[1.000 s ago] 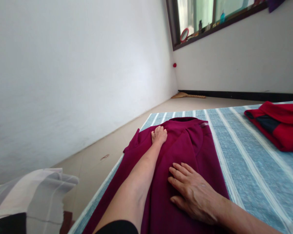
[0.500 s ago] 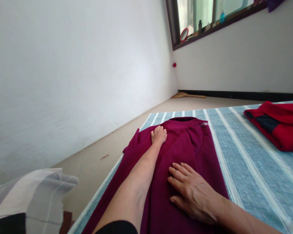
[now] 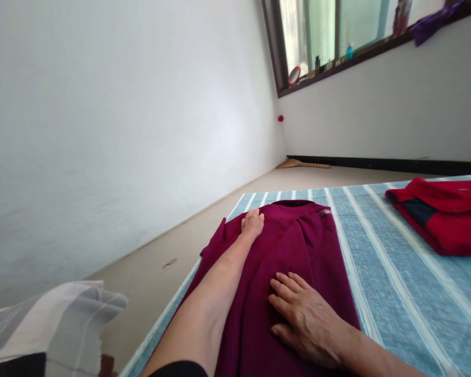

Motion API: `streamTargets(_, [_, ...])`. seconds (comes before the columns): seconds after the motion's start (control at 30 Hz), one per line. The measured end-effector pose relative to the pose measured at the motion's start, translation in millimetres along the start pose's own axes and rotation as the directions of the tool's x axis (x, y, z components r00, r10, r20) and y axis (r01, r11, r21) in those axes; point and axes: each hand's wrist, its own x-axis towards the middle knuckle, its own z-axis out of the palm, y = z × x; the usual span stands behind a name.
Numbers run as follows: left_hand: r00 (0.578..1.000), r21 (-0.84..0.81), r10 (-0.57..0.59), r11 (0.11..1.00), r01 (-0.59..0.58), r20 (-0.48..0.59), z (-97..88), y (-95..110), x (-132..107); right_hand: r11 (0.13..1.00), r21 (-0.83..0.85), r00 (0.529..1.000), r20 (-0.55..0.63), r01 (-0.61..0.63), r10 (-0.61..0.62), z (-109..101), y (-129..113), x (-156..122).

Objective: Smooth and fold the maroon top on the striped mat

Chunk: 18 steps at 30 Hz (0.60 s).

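Note:
A maroon long garment point(image 3: 275, 251), seemingly a top with a dark neck opening at its far end, lies face down or folded on the striped bedsheet. My left hand point(image 3: 253, 223) is on its far left shoulder area, fingers curled into the cloth and fingertips partly hidden. Nearer to me, my right hand point(image 3: 308, 319) lies flat on the garment's right half with its fingers spread. Soft folds run lengthwise in the cloth between both hands.
A folded red garment point(image 3: 443, 214) with a dark patch lies on the striped bedsheet point(image 3: 396, 293) at right. Grey-and-white cloth point(image 3: 70, 319) sits at lower left. A broom point(image 3: 302, 164) lies on the floor by the far wall. Small items line the windowsill.
The view has tilted up and slightly right, so the scene sits lower. My left hand's fingers look more curled on the cloth; my right hand stays flat.

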Motion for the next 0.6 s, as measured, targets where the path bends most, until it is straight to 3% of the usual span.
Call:
streamTargets(0.13, [0.993,0.025,0.107,0.994,-0.109,0.049,-31.2,-20,-40,1.0,0.008,1.0,0.007,-0.002,0.002,1,0,-1])
streamTargets(0.3, [0.977,0.048,0.154,0.986,-0.162,0.145,-62.0,-76,-153,0.999,-0.049,1.0,0.013,0.005,-0.004,6,0,-2])
streamTargets(0.4, [0.981,0.064,0.161,0.984,-0.168,0.11,-75.8,-120,-231,0.994,-0.106,1.0,0.007,0.008,-0.007,11,1,-4])
streamTargets(0.47, [0.988,0.058,0.153,0.986,-0.154,0.031,-81.0,-147,-281,0.99,-0.141,1.0,0.002,0.021,-0.021,15,4,-6])
streamTargets(0.6, [0.986,0.011,0.096,0.995,-0.096,-0.134,-78.4,-181,-365,0.976,-0.211,0.999,-0.006,0.049,-0.052,22,10,-8])
